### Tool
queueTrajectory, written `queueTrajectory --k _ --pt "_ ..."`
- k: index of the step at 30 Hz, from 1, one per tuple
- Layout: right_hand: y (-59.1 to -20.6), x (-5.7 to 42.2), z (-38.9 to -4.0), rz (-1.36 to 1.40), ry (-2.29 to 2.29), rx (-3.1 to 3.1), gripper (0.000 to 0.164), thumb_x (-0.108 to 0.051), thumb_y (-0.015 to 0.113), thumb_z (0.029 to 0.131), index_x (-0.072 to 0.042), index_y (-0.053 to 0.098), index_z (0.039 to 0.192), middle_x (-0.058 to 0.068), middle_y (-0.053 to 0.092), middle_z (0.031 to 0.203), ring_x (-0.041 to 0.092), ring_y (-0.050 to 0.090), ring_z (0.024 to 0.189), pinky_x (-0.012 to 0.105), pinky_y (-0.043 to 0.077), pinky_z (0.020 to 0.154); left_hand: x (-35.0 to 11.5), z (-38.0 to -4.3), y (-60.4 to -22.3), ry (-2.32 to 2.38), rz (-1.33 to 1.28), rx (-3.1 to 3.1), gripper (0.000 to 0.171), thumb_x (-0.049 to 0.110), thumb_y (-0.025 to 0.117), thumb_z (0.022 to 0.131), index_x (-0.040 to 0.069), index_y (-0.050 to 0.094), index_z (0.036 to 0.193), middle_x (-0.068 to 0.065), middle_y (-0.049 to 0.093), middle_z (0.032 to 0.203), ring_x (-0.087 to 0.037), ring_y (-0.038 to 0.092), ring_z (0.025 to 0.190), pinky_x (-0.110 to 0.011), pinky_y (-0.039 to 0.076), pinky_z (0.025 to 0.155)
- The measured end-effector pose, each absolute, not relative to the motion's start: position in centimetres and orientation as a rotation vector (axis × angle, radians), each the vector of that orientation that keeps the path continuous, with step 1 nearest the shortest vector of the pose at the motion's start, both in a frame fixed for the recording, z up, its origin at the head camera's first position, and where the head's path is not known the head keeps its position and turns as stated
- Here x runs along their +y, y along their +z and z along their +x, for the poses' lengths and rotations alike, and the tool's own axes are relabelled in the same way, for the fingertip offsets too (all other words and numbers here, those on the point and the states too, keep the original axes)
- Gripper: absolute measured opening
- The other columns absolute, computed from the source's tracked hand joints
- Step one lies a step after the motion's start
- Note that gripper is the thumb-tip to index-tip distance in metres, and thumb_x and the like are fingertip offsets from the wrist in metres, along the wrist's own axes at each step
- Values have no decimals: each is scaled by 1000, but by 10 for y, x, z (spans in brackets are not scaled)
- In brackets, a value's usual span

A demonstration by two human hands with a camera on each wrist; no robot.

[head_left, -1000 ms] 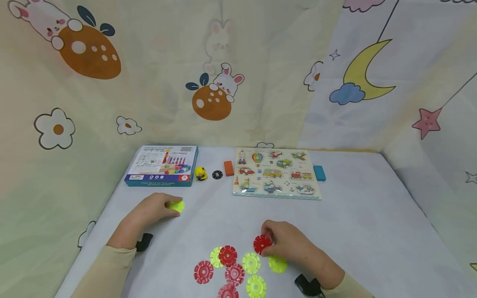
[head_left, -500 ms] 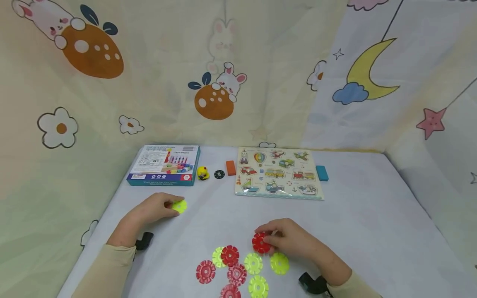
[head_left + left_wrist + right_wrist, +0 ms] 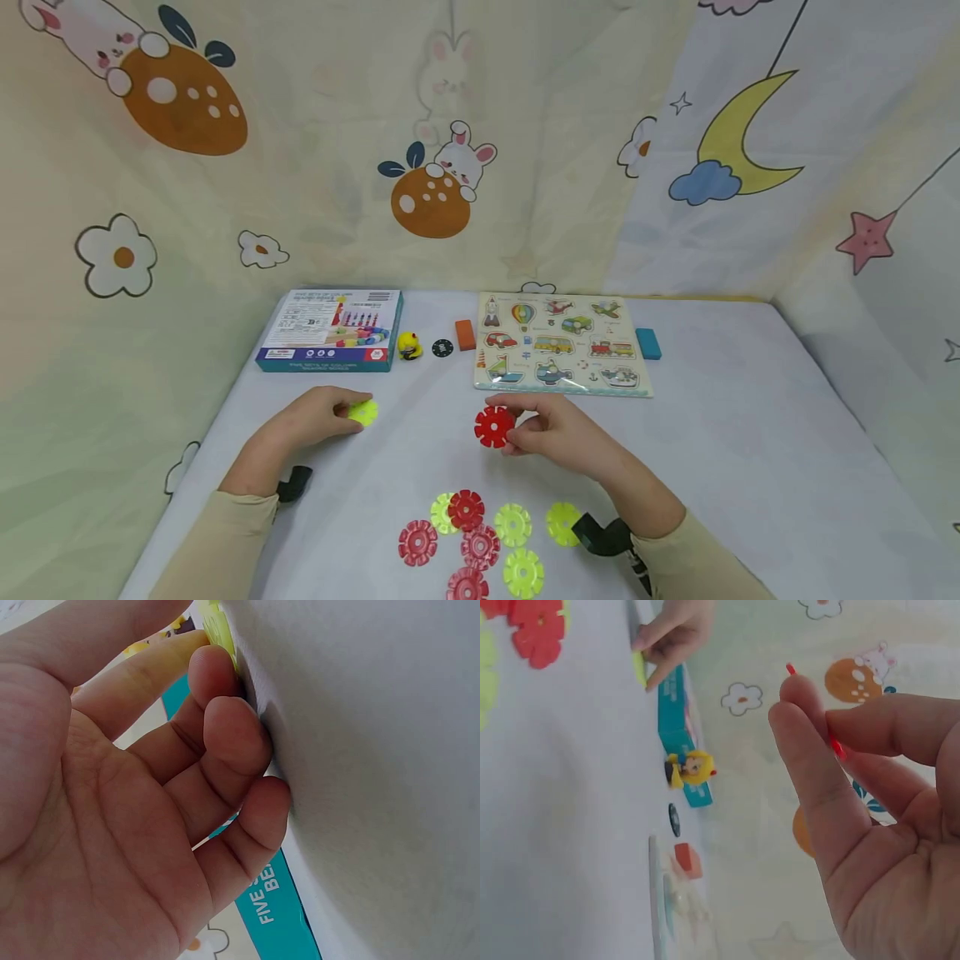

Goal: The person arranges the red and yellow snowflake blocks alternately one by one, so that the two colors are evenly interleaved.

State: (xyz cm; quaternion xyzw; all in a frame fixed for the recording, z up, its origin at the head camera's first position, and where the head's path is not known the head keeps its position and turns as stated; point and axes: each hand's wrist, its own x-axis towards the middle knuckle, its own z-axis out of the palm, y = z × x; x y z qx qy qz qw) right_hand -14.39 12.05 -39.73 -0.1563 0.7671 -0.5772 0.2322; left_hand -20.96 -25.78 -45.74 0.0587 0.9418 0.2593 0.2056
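Note:
A red notched plastic disc (image 3: 492, 427) is pinched between the thumb and fingers of my right hand (image 3: 558, 429), raised off the table; the right wrist view shows the red disc (image 3: 836, 744) edge-on. My left hand (image 3: 311, 417) holds a yellow-green notched disc (image 3: 365, 412) between thumb and fingers at the tabletop, left of centre. In the left wrist view only part of that yellow-green disc (image 3: 219, 630) shows past the fingertips. Nearer the front lie several loose discs, among them a red disc (image 3: 417, 543) and a yellow-green disc (image 3: 522, 573); one red disc (image 3: 466, 509) overlaps a yellow-green one.
Along the back of the white table (image 3: 750, 467) stand a teal-edged box (image 3: 330, 329), a small yellow figure (image 3: 409, 345), a black round chip (image 3: 442, 348), an orange block (image 3: 465, 335), a vehicle picture puzzle board (image 3: 562, 343) and a blue block (image 3: 648, 343). A printed cloth hangs behind.
My right hand has lifted the red disc from beside the loose discs and carried it forward and left, toward the left hand. The left hand keeps its place with the yellow-green disc.

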Motion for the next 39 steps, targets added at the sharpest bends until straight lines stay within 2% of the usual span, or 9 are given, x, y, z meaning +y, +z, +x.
queueTrajectory --k 6,14,19,24,29,39 --pt "-390 101 -160 -389 -1670 2086 43 -8 63 89 -22 58 129 13 55 109 26 67 83 41 52 78 -260 -210 -460 713 155 2632 56 36 75 79 27 58 131 -6 47 83 -21 45 87 -35 37 65" --pt "-391 62 -188 -415 -1727 2054 39 -8 64 88 -17 61 126 13 55 107 27 67 85 36 53 76 -262 -209 -459 711 165 2635 57 36 75 79 25 57 132 -5 49 87 -21 45 91 -36 38 67" --pt "-403 32 -204 -305 -1724 2038 39 -9 67 87 -17 63 124 13 54 104 24 67 84 35 53 74 -261 -207 -458 719 166 2634 57 35 75 79 25 57 132 -4 51 89 -22 46 93 -34 40 68" --pt "-419 3 -218 -190 -1680 2059 37 -9 66 87 -16 63 123 10 56 98 23 68 80 29 53 69 -260 -208 -459 724 172 2636 57 34 75 79 23 57 132 -4 52 89 -21 46 92 -33 41 67" --pt "-437 -21 -226 -108 -1600 2081 35 -7 64 87 -15 64 121 8 59 93 25 66 80 31 53 72 -260 -209 -460 718 165 2628 57 34 75 79 23 57 132 -4 52 88 -21 46 91 -33 41 67" --pt "-465 -48 -229 54 -1510 2126 34 -5 66 85 -11 62 119 6 58 96 18 64 69 24 52 63 -259 -213 -462 713 173 2639 56 33 76 78 25 58 131 -3 54 87 -21 47 90 -33 42 68"
